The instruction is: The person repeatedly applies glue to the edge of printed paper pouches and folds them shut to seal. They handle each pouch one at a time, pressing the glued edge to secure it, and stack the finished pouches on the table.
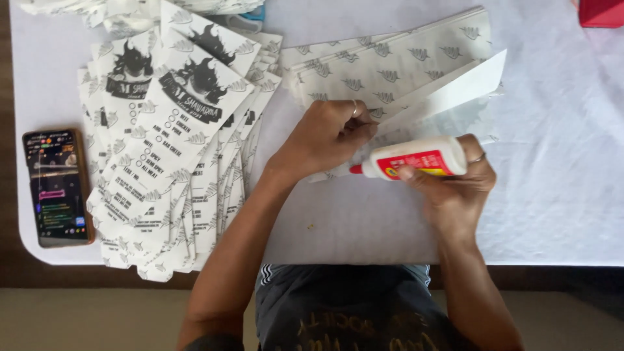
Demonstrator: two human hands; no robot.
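Head view — gluing step in hand, judged from the pose: right hand [455,179] wrapped around a white glue bottle [416,158] with a red label, fingers pressed around its body, thumb on the near side; bottle lying almost level, red tip pointing left and touching, or just short of touching, the edge of a folded paper sheet [448,91]; left hand [328,133] curled, fingertips pinching and pressing that sheet's edge down on the white table cover [552,195]; sheet lying at the centre of the table, just beyond both hands, one flap lifted and showing its plain white inner face.

Next move, as a judgement: steady squeeze and a thin line along the flap edge, left hand keeping the paper flat; too much glue would likely seep and stick the layers together.

Containers: glue bottle opaque — level of glue inside cannot be told; cap off, or not seen. Printed paper bags [175,149] fanned in a stack at left, all flat, nothing inside as far as can be seen; a second stack of leaf-patterned sheets [390,62] beyond the hands, flat too. Phone [57,187] with lit screen at far left, well apart from the work; red object [601,12] at top right corner, kind unclear.
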